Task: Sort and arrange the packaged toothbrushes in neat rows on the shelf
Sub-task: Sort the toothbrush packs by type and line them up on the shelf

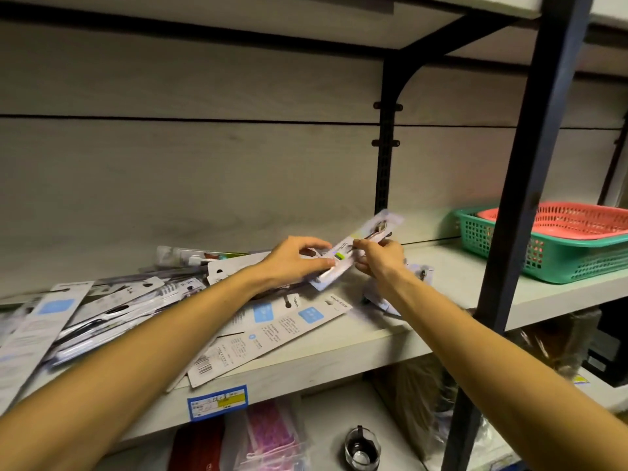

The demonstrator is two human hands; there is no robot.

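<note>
Pale wooden shelf (356, 338) carries a loose heap of carded toothbrush packs (112, 311); both hands pinch one white pack (343, 253), left hand (294, 260) low, right hand (380, 258) mid-length, its long axis rising rightward.

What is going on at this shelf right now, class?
A person is sorting packaged toothbrushes. Both hands hold one toothbrush pack tilted above the shelf: the left hand grips its lower part, and the right hand pinches it nearer the top. To the left, a loose pile of packs lies overlapping at mixed angles, so no neat rows show yet. Further right, a green basket with a red basket nested inside sits on the same shelf.
</note>
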